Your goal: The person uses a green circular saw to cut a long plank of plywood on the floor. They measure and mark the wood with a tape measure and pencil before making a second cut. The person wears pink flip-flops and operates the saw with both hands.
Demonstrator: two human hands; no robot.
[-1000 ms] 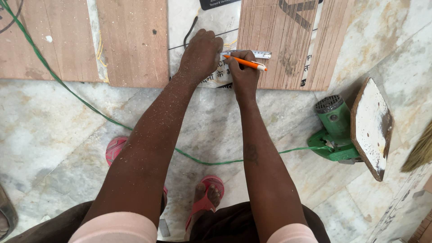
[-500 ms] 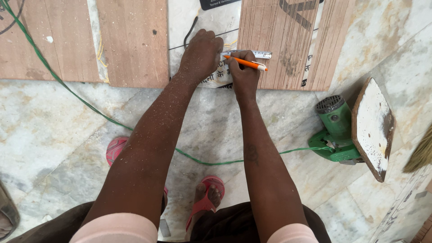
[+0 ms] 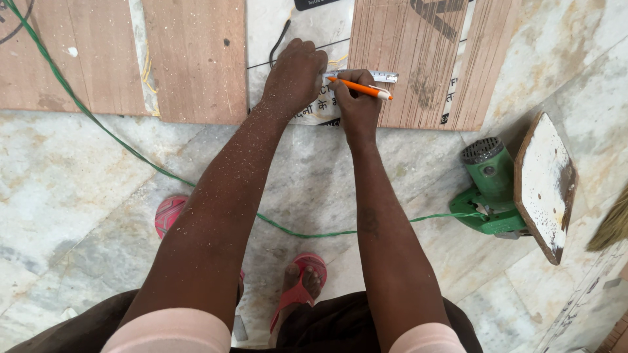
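Note:
My left hand presses flat, fingers curled, on a pale laminate sheet lying on the floor. My right hand grips an orange pen with its tip at the sheet, beside a small metal ruler that sticks out to the right of the hand. A thin dark line runs across the sheet just beyond my left hand. A ribbed brown board lies right of the sheet. Both forearms are dusted with sawdust.
Plain wooden boards lie to the left. A green cable crosses the marble floor to a green power saw with a board base at right. My feet in pink sandals stand below. A broom edge shows far right.

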